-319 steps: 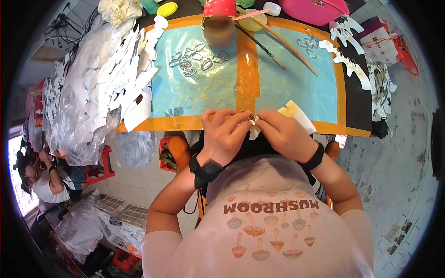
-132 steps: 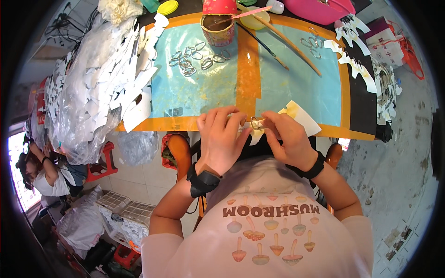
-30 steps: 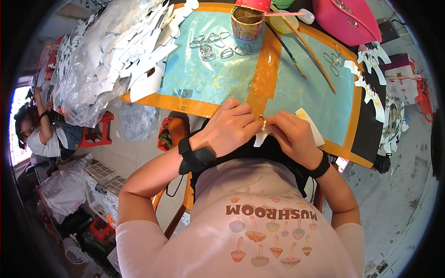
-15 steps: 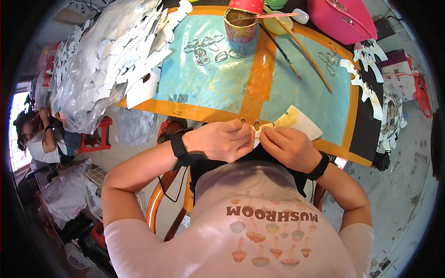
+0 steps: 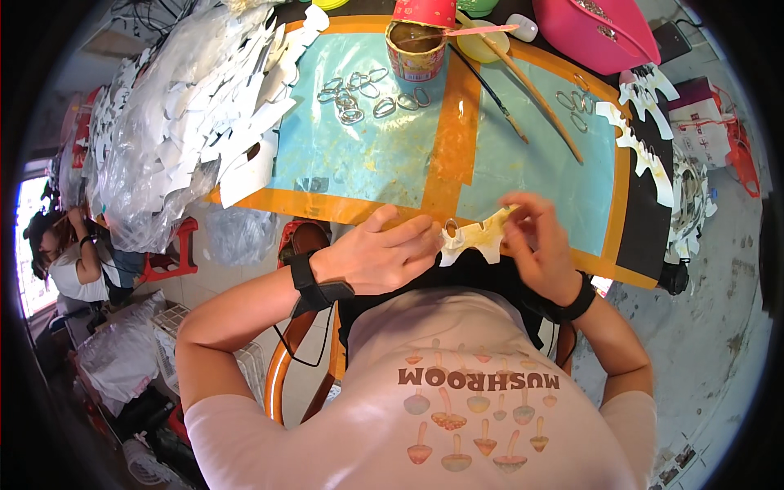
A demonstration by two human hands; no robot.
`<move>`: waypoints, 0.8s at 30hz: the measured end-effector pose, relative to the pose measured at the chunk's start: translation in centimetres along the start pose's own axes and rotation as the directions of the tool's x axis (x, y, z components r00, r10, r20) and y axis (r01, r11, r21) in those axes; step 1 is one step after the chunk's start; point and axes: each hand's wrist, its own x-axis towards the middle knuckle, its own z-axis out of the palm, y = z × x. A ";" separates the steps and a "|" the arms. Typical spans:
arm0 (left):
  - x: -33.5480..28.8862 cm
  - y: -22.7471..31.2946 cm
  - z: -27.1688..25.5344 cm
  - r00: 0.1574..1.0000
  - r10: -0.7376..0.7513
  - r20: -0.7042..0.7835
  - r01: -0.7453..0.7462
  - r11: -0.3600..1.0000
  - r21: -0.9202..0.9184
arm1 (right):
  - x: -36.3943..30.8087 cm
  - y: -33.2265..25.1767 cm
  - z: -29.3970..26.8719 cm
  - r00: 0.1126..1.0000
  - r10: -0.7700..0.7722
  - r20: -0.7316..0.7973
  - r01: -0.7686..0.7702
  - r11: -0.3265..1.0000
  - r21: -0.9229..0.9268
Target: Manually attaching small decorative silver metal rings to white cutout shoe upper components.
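Note:
My left hand (image 5: 384, 255) grips the left end of a white cut-out strip (image 5: 480, 235) with a notched edge and yellowish glue smeared over it. Its fingers cover that end. A metal ring (image 5: 452, 228) stands in the strip just beside those fingertips. My right hand (image 5: 545, 251) is at the other end of the strip, thumb and fingers apart; whether a fingertip touches it I cannot tell. The strip hangs over the table's near edge, above my lap.
Loose metal rings (image 5: 349, 96) lie on the blue tabletop (image 5: 359, 163) with brown tape edging. Behind them stands a glue can (image 5: 416, 57). A brush (image 5: 496, 98) and a wooden stick (image 5: 547, 110) lie right of it. White cut-outs (image 5: 196, 106) pile up left; a pink basket (image 5: 596, 33) sits far right.
The strip has been folded open or turned, so its glued, notched side faces up. My right hand has let go of its pinch and spread its fingers, moving right.

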 end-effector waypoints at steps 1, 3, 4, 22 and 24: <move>-0.1 0.2 0.2 0.999 -0.029 -0.018 0.028 1.000 -0.011 | 0.4 -0.3 -0.2 0.991 0.105 -0.079 -0.099 0.992 0.072; -0.2 0.5 0.6 0.995 -0.082 -0.060 0.079 0.996 -0.040 | -0.1 -0.8 0.4 0.990 -0.134 -0.034 0.134 0.991 -0.021; -0.1 0.6 0.8 0.991 -0.107 -0.084 0.102 0.993 -0.058 | -0.1 -1.1 0.8 0.968 -0.249 -0.007 0.248 0.967 -0.063; 0.1 6.3 2.7 0.924 -0.323 -0.207 0.348 0.933 0.097 | -0.4 -1.6 2.9 0.978 -0.187 0.095 0.202 0.963 -0.179; 0.4 6.6 2.8 0.917 -0.336 -0.215 0.363 0.927 0.097 | -0.2 -1.8 3.0 0.977 -0.193 0.092 0.208 0.956 -0.206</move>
